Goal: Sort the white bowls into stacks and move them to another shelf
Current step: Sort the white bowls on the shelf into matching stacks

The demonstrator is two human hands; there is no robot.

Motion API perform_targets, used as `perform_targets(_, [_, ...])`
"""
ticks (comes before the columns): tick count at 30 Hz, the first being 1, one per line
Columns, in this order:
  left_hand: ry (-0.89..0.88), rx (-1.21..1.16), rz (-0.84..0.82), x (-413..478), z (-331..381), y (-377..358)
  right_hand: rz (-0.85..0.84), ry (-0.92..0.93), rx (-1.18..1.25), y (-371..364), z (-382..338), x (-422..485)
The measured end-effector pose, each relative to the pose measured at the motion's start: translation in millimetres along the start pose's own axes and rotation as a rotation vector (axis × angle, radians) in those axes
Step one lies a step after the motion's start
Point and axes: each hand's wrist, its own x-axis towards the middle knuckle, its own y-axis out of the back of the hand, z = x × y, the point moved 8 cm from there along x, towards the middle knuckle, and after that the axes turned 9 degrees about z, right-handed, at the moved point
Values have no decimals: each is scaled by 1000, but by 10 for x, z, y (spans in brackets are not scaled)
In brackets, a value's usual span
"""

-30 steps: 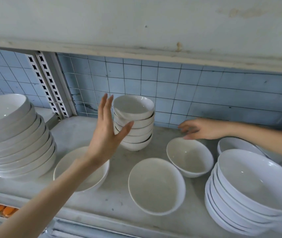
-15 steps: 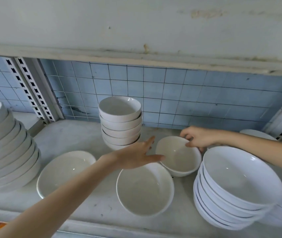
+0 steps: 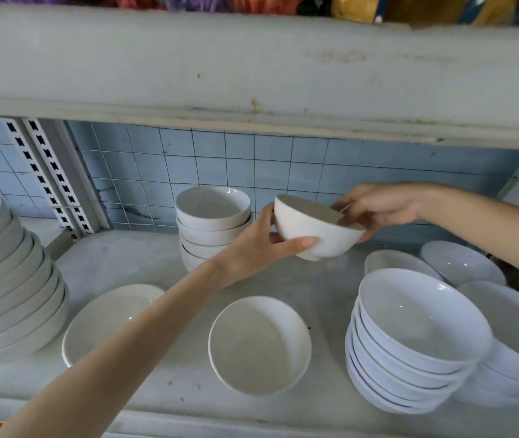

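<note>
While both hands grip it, a small white bowl [image 3: 315,232] hangs above the shelf [image 3: 119,260]

Where the left hand [image 3: 248,251] meets the bowl, its thumb lies across the near wall and its fingers [image 3: 266,221] curl round the left side. The right hand [image 3: 381,207] pinches the far rim, with lower fingers curled under the right side. The bowl is tilted and clear of the shelf, just right of the stack of small bowls [image 3: 212,222] that stands by the tiled wall [image 3: 188,159]. Below it a single shallow bowl [image 3: 259,346] sits near the front edge, with a wide flat bowl [image 3: 106,320] to its left. A tall left stack [image 3: 8,279] and a right stack [image 3: 409,343] of larger bowls flank them.
</note>
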Motion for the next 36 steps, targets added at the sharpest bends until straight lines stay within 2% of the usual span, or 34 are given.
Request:
perform_targets(7, [-63,-96,22,-190,106,112,-40,69,273,-40,-69,-389])
perform_targets(15, [-71,-281,15,-562,210,272,-88,232,316,-302,-309,-996])
perform_targets(21, [-108,-240,-26,-876,369,392,-20,291,318,-602,-424,-1294])
perform_targets(30, [-98,-296,35,-1216,360,567,39,371,304,-995,-496,-1421])
perform_targets(36, [-108,-306,213,-1619,365,895,22,432,288,-1378,-650,-1416])
